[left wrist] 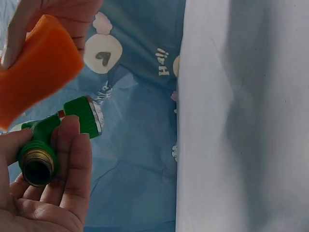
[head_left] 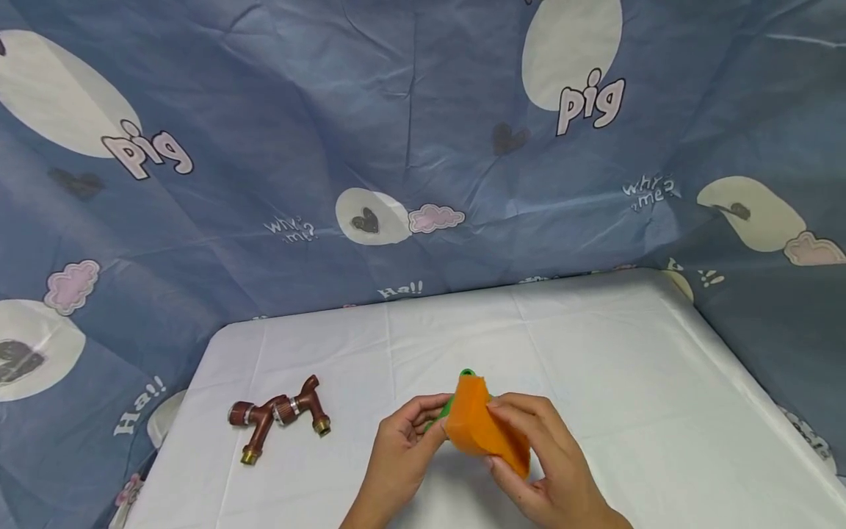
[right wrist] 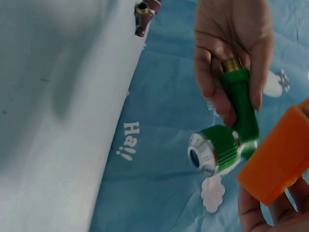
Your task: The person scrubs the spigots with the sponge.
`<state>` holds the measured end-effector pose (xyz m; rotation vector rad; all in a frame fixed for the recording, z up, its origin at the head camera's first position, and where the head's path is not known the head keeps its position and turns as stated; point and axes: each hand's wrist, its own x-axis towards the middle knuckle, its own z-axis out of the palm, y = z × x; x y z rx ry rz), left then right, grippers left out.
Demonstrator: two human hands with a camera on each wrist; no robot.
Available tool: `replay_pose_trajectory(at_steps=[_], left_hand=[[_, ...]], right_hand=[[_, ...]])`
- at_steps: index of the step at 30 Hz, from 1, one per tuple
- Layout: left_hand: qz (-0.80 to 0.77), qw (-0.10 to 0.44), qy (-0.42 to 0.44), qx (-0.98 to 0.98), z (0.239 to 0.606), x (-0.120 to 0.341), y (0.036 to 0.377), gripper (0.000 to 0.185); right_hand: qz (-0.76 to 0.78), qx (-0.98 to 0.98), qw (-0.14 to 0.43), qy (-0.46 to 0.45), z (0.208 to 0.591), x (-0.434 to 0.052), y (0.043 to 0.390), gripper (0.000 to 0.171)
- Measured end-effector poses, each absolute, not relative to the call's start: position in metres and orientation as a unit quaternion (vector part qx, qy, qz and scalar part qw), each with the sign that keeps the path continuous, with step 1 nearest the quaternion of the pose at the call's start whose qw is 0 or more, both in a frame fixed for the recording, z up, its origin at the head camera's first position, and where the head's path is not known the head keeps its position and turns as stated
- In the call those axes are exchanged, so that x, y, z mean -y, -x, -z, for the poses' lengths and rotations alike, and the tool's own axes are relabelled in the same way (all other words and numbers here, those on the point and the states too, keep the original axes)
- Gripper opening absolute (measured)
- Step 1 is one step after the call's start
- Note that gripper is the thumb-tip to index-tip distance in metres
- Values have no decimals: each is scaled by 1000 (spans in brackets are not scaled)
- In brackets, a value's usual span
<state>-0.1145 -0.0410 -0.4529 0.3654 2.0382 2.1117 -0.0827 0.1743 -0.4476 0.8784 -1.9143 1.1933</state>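
My left hand [head_left: 405, 450] grips a green tap [right wrist: 242, 104] by its body, low over the white table. A brass threaded end [left wrist: 36, 162] of the tap points toward the wrist in the left wrist view, and its ribbed green knob with a silvery cap [right wrist: 216, 150] sticks out past the fingers. Between the thumb and fingers of my right hand [head_left: 554, 459] is a bent orange sponge [head_left: 471, 417]. The sponge lies against or close over the tap, hiding most of it in the head view.
Two brown taps [head_left: 263, 425] with brass ends lie together on the left of the white table [head_left: 661, 382]. Behind and beside the table hangs a blue printed cloth [head_left: 317, 147], running along its back and side edges.
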Motion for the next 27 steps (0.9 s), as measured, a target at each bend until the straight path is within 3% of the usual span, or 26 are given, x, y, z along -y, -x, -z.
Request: replay_pose_trajectory(at_steps=[3, 12, 27], left_hand=[[-709, 92, -117, -690, 453, 41, 114, 30], [-680, 106, -119, -716, 456, 44, 114, 26], [-689, 150, -109, -700, 456, 48, 119, 29]], right_hand=[[-428, 745, 362, -362, 447, -168, 83, 39], [-342, 811, 361, -309, 457, -171, 88, 40], [-326, 833, 361, -264, 459, -184, 95, 45]])
